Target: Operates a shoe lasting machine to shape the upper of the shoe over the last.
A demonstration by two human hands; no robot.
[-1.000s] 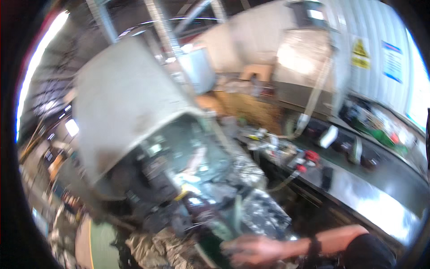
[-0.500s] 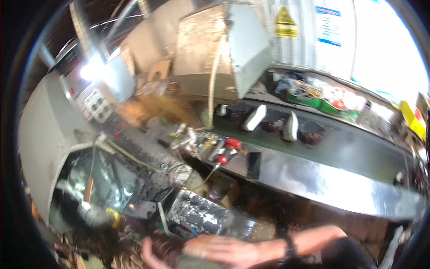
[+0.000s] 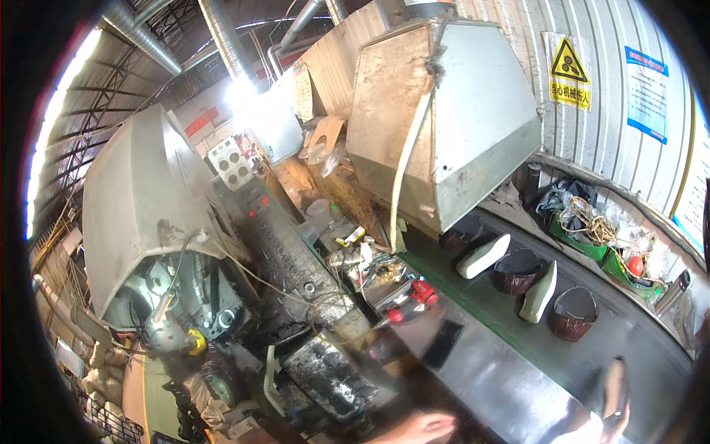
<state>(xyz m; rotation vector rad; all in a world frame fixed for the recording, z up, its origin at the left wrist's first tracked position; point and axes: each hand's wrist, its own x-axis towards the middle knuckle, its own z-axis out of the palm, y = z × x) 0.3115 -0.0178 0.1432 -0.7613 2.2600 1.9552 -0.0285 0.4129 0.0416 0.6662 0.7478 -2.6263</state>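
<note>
My right hand [image 3: 620, 423], at the lower right, is closed around the lower end of a shoe-shaped piece [image 3: 614, 386]. This piece has a tan face and a dark edge, and it stands upright over the conveyor belt [image 3: 481, 314], blurred by motion. At the lower edge, my left hand [image 3: 425, 427] points right beside the metal ledge [image 3: 492, 377], apart from the held piece. Its fingers are smeared, and I see nothing in them. Farther along the belt are dark maroon shoe uppers [image 3: 574, 314] and pale sole-shaped pieces [image 3: 539, 292].
A black phone [image 3: 444, 344] lies on the ledge, near a red-handled tool [image 3: 423, 292]. Left stands a hooded machine [image 3: 140, 214] with a button panel [image 3: 285, 259]. A big metal hood [image 3: 451, 111] covers the belt's far end. Green trays [image 3: 617, 268] line the wall.
Both hands were together at the bottom around a dark ribbed piece. Now they are apart, with the right hand over the belt holding the shoe-shaped piece. The view has swung and sharpened.
</note>
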